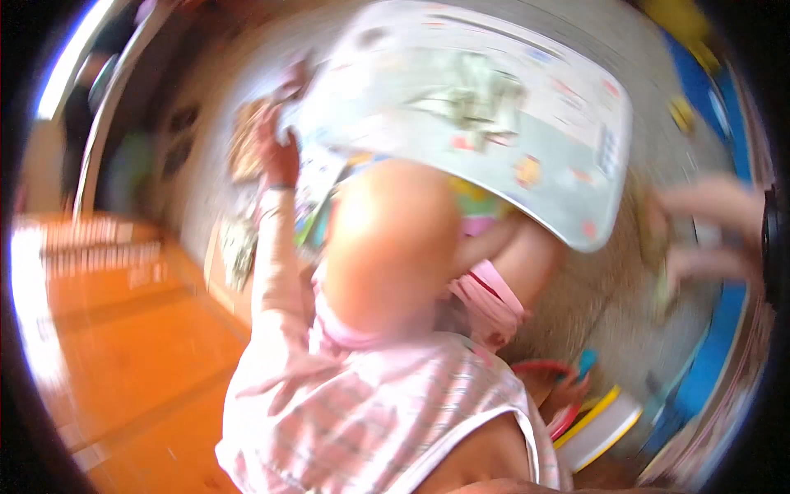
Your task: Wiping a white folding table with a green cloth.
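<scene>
Strong motion blur covers much of the view. My left hand (279,151), with a band at the wrist, reaches past my bent knee to the left side of a small low table (555,179). Whitish sheets or plastic (321,167) lie beside it; whether its fingers hold anything is unclear. The tabletop is pale with coloured prints and bears pale greenish folded pieces (475,92), too smeared to name. Low at the right, my right hand (566,395) is partly hidden by my body, beside a red curved band (543,367) and a teal piece (587,361); its grip is not clear.
Orange boxes or panels (136,321) fill the left. A crumpled clear bag (237,250) lies by my left forearm, near a brown bundle (245,139). Another person's bare limbs (710,204) show at the right. A yellow-edged grey piece (598,429) lies low right.
</scene>
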{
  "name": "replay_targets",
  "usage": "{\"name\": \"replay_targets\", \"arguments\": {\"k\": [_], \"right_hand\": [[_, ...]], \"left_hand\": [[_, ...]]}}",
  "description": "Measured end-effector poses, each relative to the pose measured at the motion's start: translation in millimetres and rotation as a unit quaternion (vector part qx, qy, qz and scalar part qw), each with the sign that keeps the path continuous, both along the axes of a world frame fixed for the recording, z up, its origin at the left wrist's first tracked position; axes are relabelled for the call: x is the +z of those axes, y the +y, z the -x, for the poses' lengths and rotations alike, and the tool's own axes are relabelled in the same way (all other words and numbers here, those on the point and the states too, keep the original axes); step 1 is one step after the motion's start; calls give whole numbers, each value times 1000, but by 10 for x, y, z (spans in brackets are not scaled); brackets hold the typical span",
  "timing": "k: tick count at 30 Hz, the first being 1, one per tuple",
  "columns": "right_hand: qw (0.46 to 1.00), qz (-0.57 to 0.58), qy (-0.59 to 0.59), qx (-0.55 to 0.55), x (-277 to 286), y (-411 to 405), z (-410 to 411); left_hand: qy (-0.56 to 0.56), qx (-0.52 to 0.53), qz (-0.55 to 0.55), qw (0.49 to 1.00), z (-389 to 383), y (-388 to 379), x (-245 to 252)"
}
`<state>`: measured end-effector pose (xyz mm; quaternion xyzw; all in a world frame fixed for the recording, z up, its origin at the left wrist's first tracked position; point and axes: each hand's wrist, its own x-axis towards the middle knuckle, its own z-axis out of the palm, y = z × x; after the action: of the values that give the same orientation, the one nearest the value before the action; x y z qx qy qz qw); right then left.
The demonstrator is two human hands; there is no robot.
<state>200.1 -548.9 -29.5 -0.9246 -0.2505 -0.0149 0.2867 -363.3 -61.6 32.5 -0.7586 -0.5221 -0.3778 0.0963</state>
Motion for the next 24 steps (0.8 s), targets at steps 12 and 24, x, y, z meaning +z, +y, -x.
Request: {"name": "replay_targets", "arguments": {"k": [12,24], "right_hand": [[675,430,176,572,3811,2751,1859],[994,15,10,108,-647,173,693]], "left_hand": [[-80,370,171,910,1465,-1487,-842],[43,408,348,843,3743,-1412,-1699]]}}
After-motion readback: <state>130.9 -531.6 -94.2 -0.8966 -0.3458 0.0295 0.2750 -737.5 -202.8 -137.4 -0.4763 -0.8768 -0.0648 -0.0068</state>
